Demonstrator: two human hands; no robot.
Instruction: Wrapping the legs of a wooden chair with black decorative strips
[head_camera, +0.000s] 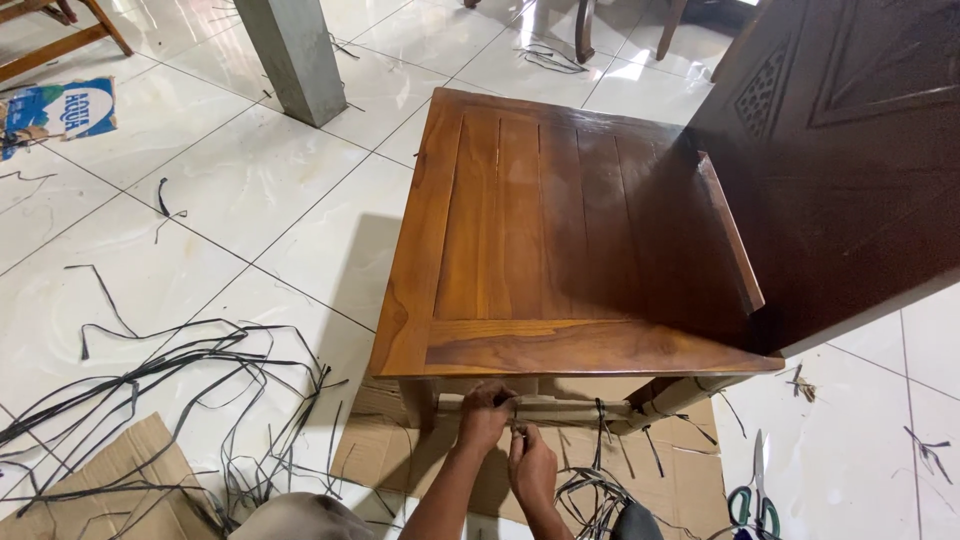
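Cardboard-wrapped rail (560, 408) under the front edge of the wooden chair seat (560, 250) runs left to right across the view. Nearest the camera, the right hand (532, 465) sits just below the rail, fingers curled shut on what seems a dark plastic strap (600, 425). Slightly farther, the left hand (485, 412) clamps the wrapping against the rail, near the left leg. Loose straps (150, 390) litter the tiled floor (250, 200) beyond.

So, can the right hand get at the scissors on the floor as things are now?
Probably yes. The scissors lie in the open on the tile to the right of the right hand, with only loose black straps and cardboard between. The hand would have to let go of the wrapped rail first.
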